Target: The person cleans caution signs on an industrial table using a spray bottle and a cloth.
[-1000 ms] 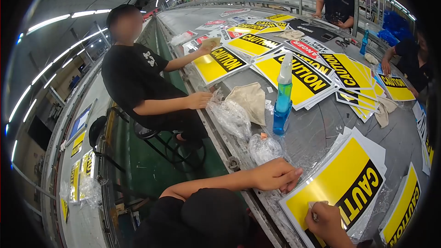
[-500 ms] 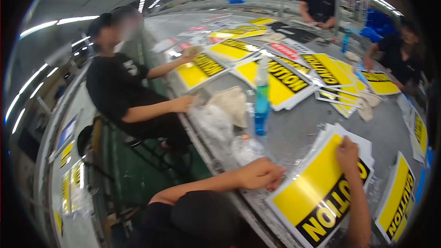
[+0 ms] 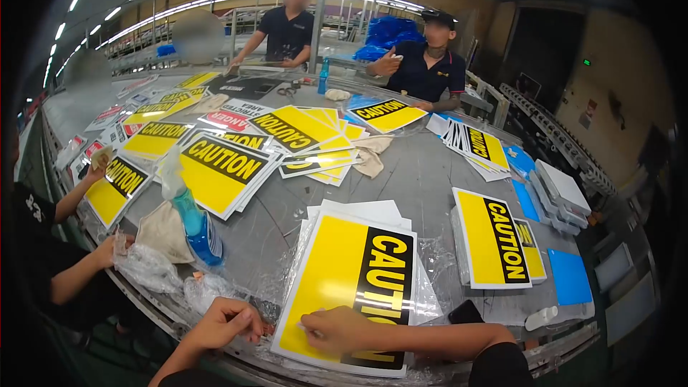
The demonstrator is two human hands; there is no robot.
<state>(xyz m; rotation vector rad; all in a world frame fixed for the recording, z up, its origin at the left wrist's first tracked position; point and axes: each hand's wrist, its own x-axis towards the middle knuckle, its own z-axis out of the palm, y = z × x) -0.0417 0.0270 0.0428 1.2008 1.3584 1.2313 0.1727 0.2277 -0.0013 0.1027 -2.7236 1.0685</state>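
Observation:
A yellow-and-black CAUTION sign (image 3: 326, 265) lies on top of a stack in front of me, with white sheet edges showing behind it. My right hand (image 3: 340, 330) is closed and rests on the sign's lower part; a small pale bit shows at its fingertips, too small to name. Just left of the sign's near corner is my left hand (image 3: 228, 324), its fingers curled in and no object visible in them. Crumpled clear plastic (image 3: 208, 290) lies beyond that hand. A spray bottle of blue liquid (image 3: 197, 229) stands beside a beige cloth (image 3: 163, 233).
More CAUTION signs (image 3: 222, 165) cover the table's far left; another stack (image 3: 494, 236) lies to the right. A black phone-like object (image 3: 466, 313) and small white bottle (image 3: 541, 318) sit near the right edge. Co-workers stand or sit around the table, one (image 3: 423, 64) across from me.
The view has swung to the right. My right hand has moved from the sign's far edge to its near part. My left hand stays beside the sign, its fingers still curled.

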